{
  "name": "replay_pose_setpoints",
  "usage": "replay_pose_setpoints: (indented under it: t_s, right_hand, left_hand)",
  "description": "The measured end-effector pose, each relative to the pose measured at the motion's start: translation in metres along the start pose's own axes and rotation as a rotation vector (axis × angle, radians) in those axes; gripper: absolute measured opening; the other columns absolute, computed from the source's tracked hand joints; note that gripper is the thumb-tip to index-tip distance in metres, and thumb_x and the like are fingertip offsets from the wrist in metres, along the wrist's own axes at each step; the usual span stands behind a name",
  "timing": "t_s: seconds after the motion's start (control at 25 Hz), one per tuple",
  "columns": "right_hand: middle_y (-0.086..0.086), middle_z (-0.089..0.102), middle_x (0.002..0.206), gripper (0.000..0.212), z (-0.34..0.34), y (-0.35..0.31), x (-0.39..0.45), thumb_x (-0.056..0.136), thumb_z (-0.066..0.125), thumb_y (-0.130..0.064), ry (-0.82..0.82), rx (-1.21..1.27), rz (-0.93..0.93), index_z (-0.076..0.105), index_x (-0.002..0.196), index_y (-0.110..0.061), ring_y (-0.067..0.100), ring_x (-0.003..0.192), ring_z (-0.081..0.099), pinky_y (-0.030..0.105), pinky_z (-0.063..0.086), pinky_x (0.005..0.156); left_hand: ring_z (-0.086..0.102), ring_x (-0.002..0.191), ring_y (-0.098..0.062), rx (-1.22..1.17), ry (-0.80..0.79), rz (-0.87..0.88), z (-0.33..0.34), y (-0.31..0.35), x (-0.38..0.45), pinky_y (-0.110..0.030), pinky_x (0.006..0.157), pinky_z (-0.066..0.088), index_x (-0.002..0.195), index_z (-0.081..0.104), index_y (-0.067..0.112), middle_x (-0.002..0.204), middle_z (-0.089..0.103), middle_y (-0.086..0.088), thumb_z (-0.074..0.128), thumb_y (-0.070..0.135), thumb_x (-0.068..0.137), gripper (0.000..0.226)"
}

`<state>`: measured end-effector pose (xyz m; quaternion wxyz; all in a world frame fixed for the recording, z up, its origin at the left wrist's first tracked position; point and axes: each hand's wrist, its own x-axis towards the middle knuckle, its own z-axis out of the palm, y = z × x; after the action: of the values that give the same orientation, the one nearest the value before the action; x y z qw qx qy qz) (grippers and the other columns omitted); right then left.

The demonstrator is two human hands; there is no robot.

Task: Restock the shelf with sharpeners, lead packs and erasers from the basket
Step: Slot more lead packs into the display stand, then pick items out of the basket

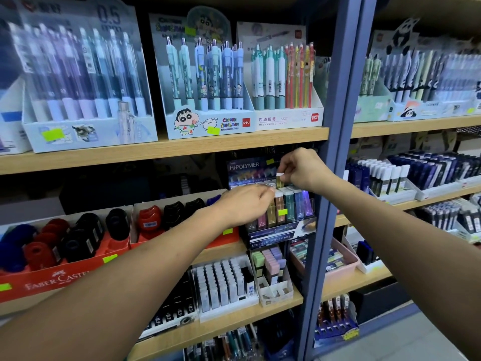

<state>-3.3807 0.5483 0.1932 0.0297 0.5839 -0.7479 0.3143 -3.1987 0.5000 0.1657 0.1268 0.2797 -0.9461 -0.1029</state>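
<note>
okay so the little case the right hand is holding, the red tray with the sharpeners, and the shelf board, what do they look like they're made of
Lead case pinched by the right hand: probably clear tinted plastic, glossy, since light shows through it, with a white cap.
Red tray: likely printed cardboard, matte, with folded flat walls.
Shelf board: wood-look, perhaps laminate; pale grain, smooth edge.

Colours along the stationery shelves

The lead pack (280, 180) pinched in the right hand (302, 170) is yellow-gold with a white cap; the display packs (283, 208) run pink, gold, copper, teal and blue. Sharpeners (78, 238) are red, black and blue in a red carton (52, 280). Shelf boards (166, 149) are pale wood, the upright (335, 152) blue-grey.
</note>
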Motion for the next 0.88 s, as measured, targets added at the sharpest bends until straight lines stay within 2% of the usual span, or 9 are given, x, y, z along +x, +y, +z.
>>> replay_pose_setpoints:
  t_s: [0.12, 0.2, 0.28, 0.36, 0.44, 0.52, 0.6, 0.76, 0.88]
  right_hand:
    - [-0.004, 0.069, 0.084, 0.021, 0.004, -0.004, -0.004, 0.085, 0.067, 0.002, -0.107, -0.064, -0.020, 0.074, 0.083, -0.017, 0.017, 0.089, 0.067, 0.030, 0.054, 0.077]
    - [0.000, 0.068, 0.096, 0.038, 0.004, -0.006, -0.005, 0.086, 0.049, 0.011, -0.149, -0.102, 0.017, 0.078, 0.097, -0.012, 0.017, 0.096, 0.063, 0.025, 0.049, 0.077]
    - [0.001, 0.069, 0.109, 0.050, 0.002, -0.005, -0.006, 0.084, 0.042, 0.014, -0.137, -0.090, 0.036, 0.078, 0.106, -0.014, 0.018, 0.102, 0.063, 0.024, 0.051, 0.080]
    - [0.000, 0.069, 0.115, 0.054, -0.002, -0.008, -0.009, 0.083, 0.040, 0.015, -0.073, -0.027, 0.042, 0.076, 0.112, -0.014, 0.011, 0.090, 0.064, 0.011, 0.049, 0.070]
    - [0.000, 0.070, 0.107, 0.052, -0.001, -0.021, -0.017, 0.084, 0.041, 0.015, 0.055, 0.063, 0.006, 0.075, 0.111, -0.012, -0.002, 0.070, 0.054, 0.000, 0.036, 0.053]
    - [0.002, 0.073, 0.100, 0.045, 0.007, -0.043, -0.031, 0.083, 0.044, 0.012, 0.175, 0.114, -0.087, 0.077, 0.102, -0.012, 0.002, 0.070, 0.057, 0.004, 0.039, 0.059]
    - [0.002, 0.075, 0.096, 0.038, 0.025, -0.071, -0.045, 0.082, 0.048, 0.007, 0.234, 0.169, -0.179, 0.078, 0.094, -0.013, 0.014, 0.084, 0.064, 0.019, 0.047, 0.075]
    - [-0.003, 0.075, 0.091, 0.035, 0.072, -0.126, -0.086, 0.078, 0.050, -0.001, 0.181, 0.260, -0.292, 0.076, 0.092, -0.019, 0.017, 0.091, 0.067, 0.029, 0.051, 0.084]
    - [-0.003, 0.074, 0.091, 0.035, 0.115, -0.146, -0.128, 0.077, 0.048, -0.004, 0.109, 0.307, -0.282, 0.075, 0.094, -0.020, 0.017, 0.090, 0.066, 0.033, 0.054, 0.082]
  left_hand:
    - [0.039, 0.141, -0.025, 0.010, 0.006, -0.013, 0.003, -0.002, 0.002, -0.047, 0.114, 0.034, 0.146, 0.046, 0.023, 0.155, 0.042, -0.001, 0.019, 0.046, 0.106, 0.053]
    - [0.037, 0.143, -0.024, 0.003, -0.004, -0.024, 0.004, -0.003, 0.004, -0.048, 0.115, 0.032, 0.147, 0.044, 0.023, 0.156, 0.040, -0.001, 0.020, 0.043, 0.107, 0.052]
    - [0.028, 0.147, -0.020, 0.007, -0.012, -0.007, 0.004, -0.003, 0.004, -0.046, 0.119, 0.026, 0.152, 0.036, 0.019, 0.160, 0.032, -0.001, 0.020, 0.040, 0.107, 0.052]
    - [0.025, 0.149, -0.018, -0.012, 0.048, 0.012, 0.001, -0.002, 0.000, -0.041, 0.120, 0.023, 0.154, 0.032, 0.014, 0.162, 0.028, -0.003, 0.023, 0.037, 0.108, 0.052]
    - [0.037, 0.141, -0.023, -0.057, 0.169, 0.017, -0.005, -0.006, -0.012, -0.034, 0.114, 0.031, 0.147, 0.042, 0.009, 0.153, 0.041, -0.010, 0.030, 0.030, 0.107, 0.047]
    - [0.051, 0.123, -0.025, -0.076, 0.300, 0.006, -0.009, -0.009, -0.032, -0.031, 0.101, 0.039, 0.131, 0.056, 0.006, 0.131, 0.055, -0.011, 0.039, 0.020, 0.103, 0.036]
    - [0.054, 0.110, -0.023, -0.076, 0.402, -0.047, -0.014, -0.014, -0.059, -0.034, 0.094, 0.043, 0.117, 0.061, 0.009, 0.116, 0.057, -0.007, 0.046, 0.013, 0.097, 0.026]
    - [0.059, 0.102, -0.027, -0.147, 0.482, -0.187, -0.015, -0.027, -0.115, -0.038, 0.085, 0.048, 0.109, 0.060, 0.012, 0.108, 0.062, -0.007, 0.051, 0.010, 0.089, 0.023]
    - [0.062, 0.099, -0.026, -0.174, 0.437, -0.261, 0.006, -0.044, -0.164, -0.040, 0.084, 0.052, 0.110, 0.061, 0.011, 0.107, 0.066, -0.008, 0.054, 0.011, 0.089, 0.022]
